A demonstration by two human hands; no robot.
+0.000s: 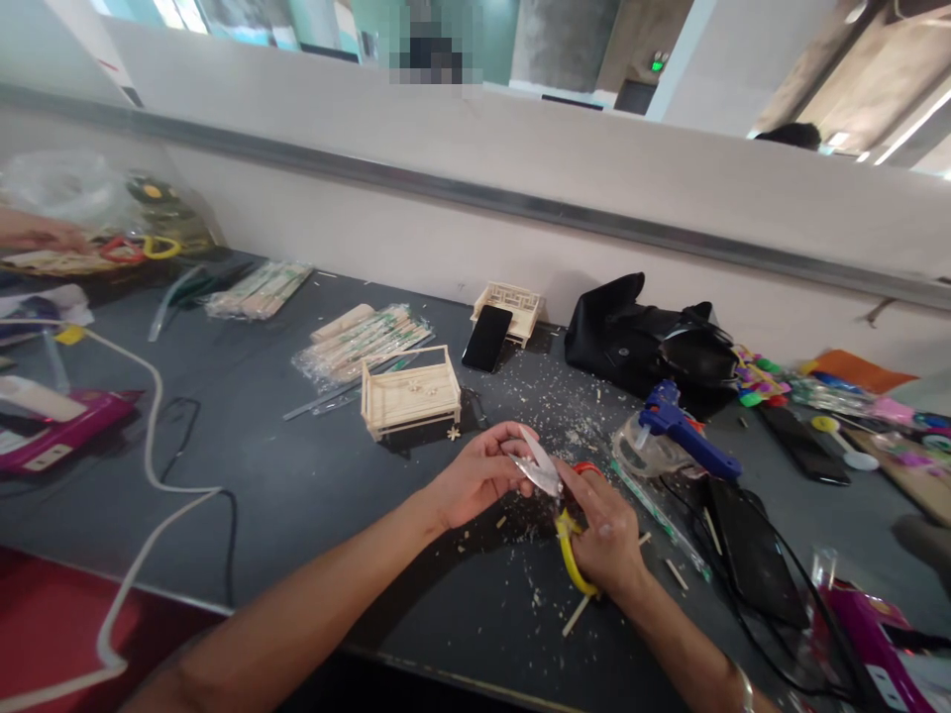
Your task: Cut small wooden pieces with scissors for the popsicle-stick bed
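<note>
In the head view my right hand [607, 533] grips a pair of scissors [568, 555] with a yellow and a red handle loop. The scissor blades are parted and point up and left, toward my left hand [475, 480]. My left hand pinches something very small beside the blades; its kind is hidden by the fingers. Just beyond it stands a small model bed or bench [412, 396] made of thin wooden sticks. A little flower-shaped wooden piece [454, 433] lies at its front corner. Pale clippings [531, 584] are scattered beneath my hands.
A phone [488, 338] leans on a second stick model [524, 305] near the wall. Bagged sticks [364, 342] lie left. A black bag [639, 337], blue glue gun [687, 436] and cables stand right. A white cord [153, 426] crosses the left side; another person's hand [45, 233] is far left.
</note>
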